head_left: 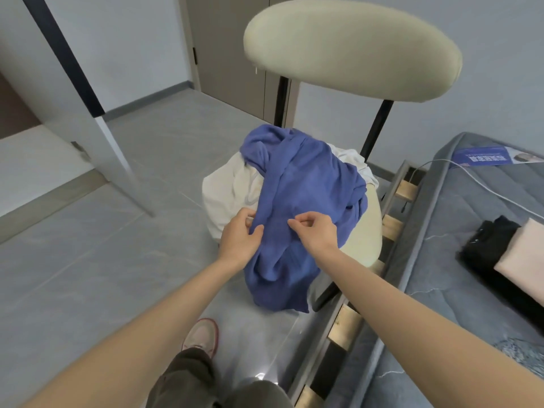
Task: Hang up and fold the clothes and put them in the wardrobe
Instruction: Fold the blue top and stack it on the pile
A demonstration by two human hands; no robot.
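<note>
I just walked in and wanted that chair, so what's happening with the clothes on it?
A person stands at the chair, left hand and right hand both pinching the blue garment. It lies over a white garment on the seat and hangs off the front edge, not yet lifted clear. A black piece and a pale pink piece lie on the mattress to the right.

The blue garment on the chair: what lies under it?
Under the blue garment white clothing shows, resting on the cream chair seat. How many pieces lie there is hidden by it.
</note>
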